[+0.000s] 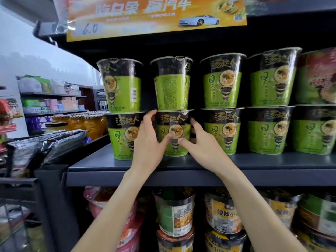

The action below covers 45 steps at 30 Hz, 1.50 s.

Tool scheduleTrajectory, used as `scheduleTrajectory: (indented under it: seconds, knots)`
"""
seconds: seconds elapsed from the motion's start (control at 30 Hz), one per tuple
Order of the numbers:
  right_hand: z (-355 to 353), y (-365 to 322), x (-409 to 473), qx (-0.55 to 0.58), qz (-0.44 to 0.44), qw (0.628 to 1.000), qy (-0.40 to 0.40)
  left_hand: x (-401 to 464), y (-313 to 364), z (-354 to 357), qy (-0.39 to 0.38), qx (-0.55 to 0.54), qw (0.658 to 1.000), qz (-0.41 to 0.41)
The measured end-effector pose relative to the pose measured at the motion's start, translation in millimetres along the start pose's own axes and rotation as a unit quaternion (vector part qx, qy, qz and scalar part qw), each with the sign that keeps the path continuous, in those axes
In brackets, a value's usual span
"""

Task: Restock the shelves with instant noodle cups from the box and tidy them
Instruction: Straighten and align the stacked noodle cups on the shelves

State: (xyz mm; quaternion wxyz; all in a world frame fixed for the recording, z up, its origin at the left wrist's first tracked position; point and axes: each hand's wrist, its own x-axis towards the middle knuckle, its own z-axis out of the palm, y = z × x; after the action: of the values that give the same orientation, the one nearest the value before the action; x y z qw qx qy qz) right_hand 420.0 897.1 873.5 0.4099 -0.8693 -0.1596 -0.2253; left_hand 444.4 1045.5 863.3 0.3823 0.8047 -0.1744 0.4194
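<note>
On the dark shelf [272, 160], left hand [148, 142] and right hand [201, 148] both grip the bottom noodle cup [173, 132] of the 2nd stack, another cup [171, 82] on top.

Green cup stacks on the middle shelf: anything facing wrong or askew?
Yes. The top cup in the second stack shows its fine-print back, and the top-left cup shows its barcode; the others face label-forward. Both hands, left hand and right hand, grip the bottom cup.
</note>
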Motion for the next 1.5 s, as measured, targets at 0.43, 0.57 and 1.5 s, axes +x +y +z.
scheduleTrajectory:
  seconds: [0.43,0.57,1.5]
  knots:
    - [-13.8,2.3,-7.0,-0.073,-0.078,0.988,0.108,4.0,-0.6,1.2,0.003,-0.016,1.000,0.009]
    - [-30.6,-20.5,8.3,-0.009,-0.157,0.966,0.204,18.4,20.8,-4.6,0.036,-0.032,0.997,0.054]
    - [-24.0,-24.6,51.7,0.023,-0.077,0.996,0.049,29.1,13.6,4.8,0.052,0.084,0.994,0.050]
